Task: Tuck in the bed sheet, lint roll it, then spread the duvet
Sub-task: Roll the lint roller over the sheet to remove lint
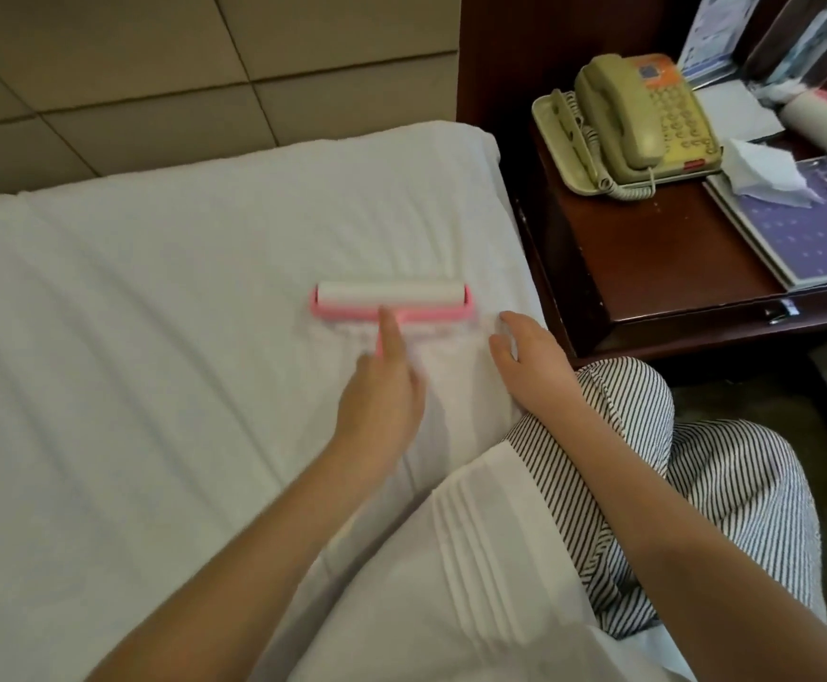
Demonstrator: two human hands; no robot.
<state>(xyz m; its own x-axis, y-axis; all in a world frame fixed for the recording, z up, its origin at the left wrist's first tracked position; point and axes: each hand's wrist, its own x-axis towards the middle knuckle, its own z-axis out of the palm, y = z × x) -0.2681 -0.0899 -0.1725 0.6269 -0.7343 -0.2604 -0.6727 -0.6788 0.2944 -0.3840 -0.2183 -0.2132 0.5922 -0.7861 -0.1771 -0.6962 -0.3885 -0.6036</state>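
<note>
A pink lint roller [392, 301] with a wide white roll lies flat on the white bed sheet [155, 312] near the bed's right edge. My left hand [382, 391] grips its pink handle, index finger stretched along it toward the roll. My right hand [532, 359] rests flat on the sheet just right of the roller, fingers spread, holding nothing. The sheet shows diagonal creases on the left. No duvet is in view.
A dark wooden nightstand [647, 258] stands right of the bed with a beige telephone [643, 115], a tissue [761, 174] and booklets [805, 238]. A padded headboard wall [155, 81] runs behind the bed. My striped knee [647, 460] rests at the bed's edge.
</note>
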